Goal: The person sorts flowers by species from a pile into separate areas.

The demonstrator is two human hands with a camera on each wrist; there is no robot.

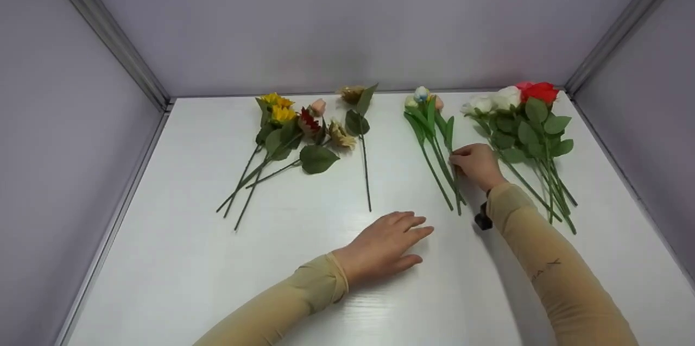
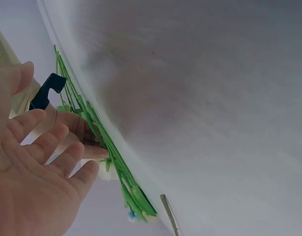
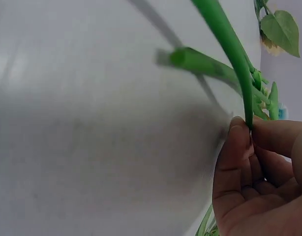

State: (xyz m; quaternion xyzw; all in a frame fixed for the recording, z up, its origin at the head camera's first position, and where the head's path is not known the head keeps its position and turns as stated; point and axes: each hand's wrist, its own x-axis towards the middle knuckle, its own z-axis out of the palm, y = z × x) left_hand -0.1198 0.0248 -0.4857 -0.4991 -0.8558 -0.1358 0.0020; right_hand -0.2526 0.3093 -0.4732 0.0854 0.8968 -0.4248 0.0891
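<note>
My right hand (image 1: 478, 165) pinches the green stem of a tulip (image 1: 450, 134) between thumb and fingers. In the right wrist view the stem (image 3: 232, 51) rises from the fingertips, close over the white surface. Several tulips with pale, blue-white and peach heads (image 1: 422, 95) lie bunched just left of that hand. My left hand (image 1: 385, 243) hovers over the front middle with its fingers spread, holding nothing. The left wrist view shows its palm (image 2: 33, 191) and loose fingers, with the tulip stems (image 2: 99, 125) beyond.
Right of the right hand lies a bunch of white, pink and red roses (image 1: 537, 93). A brown sunflower (image 1: 365, 123) lies alone at the back middle. Farther left are yellow sunflowers (image 1: 282, 113), a dark red flower (image 1: 309, 122) and a cream one (image 1: 340, 135). Walls enclose the white table (image 1: 190, 259).
</note>
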